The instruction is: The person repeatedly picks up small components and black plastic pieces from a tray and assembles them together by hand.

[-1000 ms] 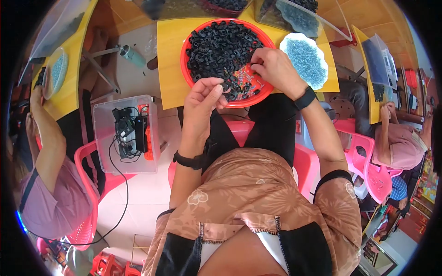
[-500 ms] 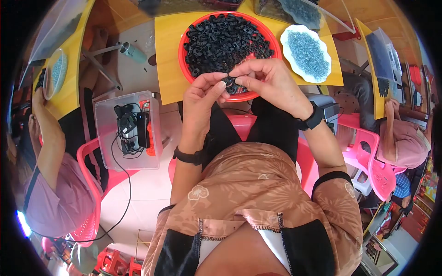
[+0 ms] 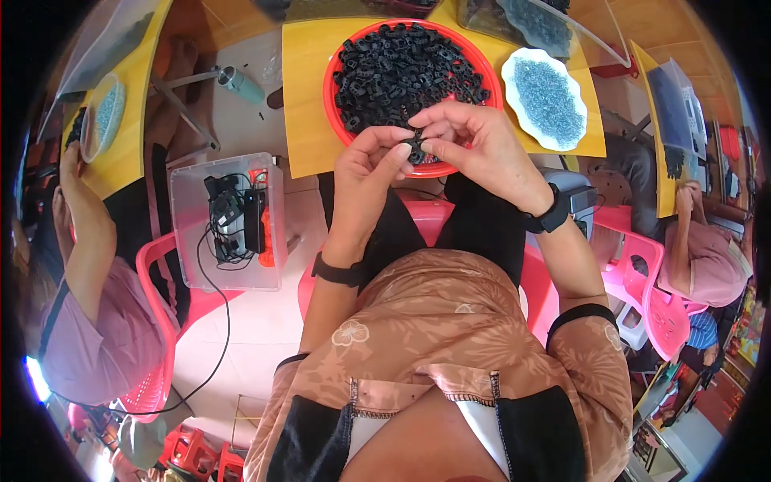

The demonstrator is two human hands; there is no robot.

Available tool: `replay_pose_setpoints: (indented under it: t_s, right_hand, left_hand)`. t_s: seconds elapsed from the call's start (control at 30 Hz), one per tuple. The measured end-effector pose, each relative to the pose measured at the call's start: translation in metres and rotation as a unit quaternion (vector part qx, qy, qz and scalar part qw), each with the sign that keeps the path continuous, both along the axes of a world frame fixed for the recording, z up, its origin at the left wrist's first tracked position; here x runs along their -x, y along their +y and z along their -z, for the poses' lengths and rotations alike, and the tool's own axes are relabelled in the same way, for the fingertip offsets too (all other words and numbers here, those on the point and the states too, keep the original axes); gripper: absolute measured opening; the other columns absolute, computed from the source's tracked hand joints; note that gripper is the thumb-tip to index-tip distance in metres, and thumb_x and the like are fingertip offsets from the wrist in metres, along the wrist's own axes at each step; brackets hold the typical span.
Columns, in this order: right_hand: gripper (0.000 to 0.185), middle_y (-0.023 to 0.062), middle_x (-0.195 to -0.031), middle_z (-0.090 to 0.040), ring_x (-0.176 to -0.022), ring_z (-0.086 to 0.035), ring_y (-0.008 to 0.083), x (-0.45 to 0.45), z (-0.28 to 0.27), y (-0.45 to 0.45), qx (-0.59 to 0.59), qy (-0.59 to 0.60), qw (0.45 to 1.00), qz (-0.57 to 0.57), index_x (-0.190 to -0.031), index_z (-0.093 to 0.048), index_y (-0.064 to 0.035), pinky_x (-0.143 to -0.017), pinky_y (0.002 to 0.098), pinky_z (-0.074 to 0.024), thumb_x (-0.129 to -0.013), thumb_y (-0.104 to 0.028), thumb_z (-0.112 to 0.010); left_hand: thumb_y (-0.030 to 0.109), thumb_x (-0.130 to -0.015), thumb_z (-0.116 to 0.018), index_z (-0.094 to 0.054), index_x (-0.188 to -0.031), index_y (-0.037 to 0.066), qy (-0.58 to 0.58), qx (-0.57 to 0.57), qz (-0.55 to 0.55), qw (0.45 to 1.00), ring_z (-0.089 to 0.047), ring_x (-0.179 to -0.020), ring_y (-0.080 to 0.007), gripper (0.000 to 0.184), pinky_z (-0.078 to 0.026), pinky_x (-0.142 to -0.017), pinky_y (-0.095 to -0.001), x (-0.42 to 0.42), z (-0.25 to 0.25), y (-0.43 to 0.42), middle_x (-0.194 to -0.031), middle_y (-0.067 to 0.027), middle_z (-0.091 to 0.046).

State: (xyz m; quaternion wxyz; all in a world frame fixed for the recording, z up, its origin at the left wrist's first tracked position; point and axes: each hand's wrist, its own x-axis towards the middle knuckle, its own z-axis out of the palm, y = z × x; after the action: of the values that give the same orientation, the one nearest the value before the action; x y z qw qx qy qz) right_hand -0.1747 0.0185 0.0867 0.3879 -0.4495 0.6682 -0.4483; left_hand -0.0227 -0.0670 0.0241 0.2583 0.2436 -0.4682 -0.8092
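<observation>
Both hands meet over the near rim of a red round tray, which is heaped with small black plastic parts. A small black part sits between the fingertips, pinched by my left hand from the left. From the right, the thumb and index finger of my right hand close on the same part. Whether a smaller piece is also in the right fingertips is too small to tell. Right of the tray, a white scalloped plate holds small clear bluish pieces.
The yellow table carries the tray and a clear bin at the back. A clear box with cables and a black device stands at left. Co-workers sit at yellow tables on both sides. Pink chairs are nearby.
My right hand has come away from the parts in the tray to my left fingertips, and both now meet at the black part. The view has shifted slightly.
</observation>
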Motion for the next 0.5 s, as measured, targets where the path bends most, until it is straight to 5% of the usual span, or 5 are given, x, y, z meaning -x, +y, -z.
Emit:
replay_pose_setpoints:
  t_s: [0.33, 0.5]
  right_hand:
    - [0.030, 0.0037, -0.086, -0.065, -0.078, -0.061, 0.0066, 0.007, 0.012, 0.008, -0.023, -0.135, 0.991, -0.002, -0.111, -0.056, 0.0004, -0.069, 0.0201, -0.0489, -0.081, 0.005, -0.061]
    - [0.025, 0.0021, -0.088, -0.063, -0.080, -0.060, 0.0069, 0.009, 0.009, 0.010, -0.052, -0.198, 0.979, 0.010, -0.100, -0.055, -0.0023, -0.070, 0.0195, -0.0481, -0.078, 0.008, -0.062]
  left_hand:
    - [0.004, -0.091, -0.052, -0.052, -0.100, 0.004, -0.001, 0.012, 0.096, 0.995, -0.057, -0.070, -0.0076, 0.009, -0.046, -0.063, -0.0210, -0.003, -0.003, 0.001, -0.083, -0.0019, -0.059]
    - [0.003, -0.091, -0.052, -0.052, -0.096, 0.003, 0.003, 0.086, 0.109, 0.990, -0.054, -0.068, -0.0064, 0.005, -0.045, -0.062, -0.0211, -0.003, -0.001, 0.003, -0.080, -0.0010, -0.057]
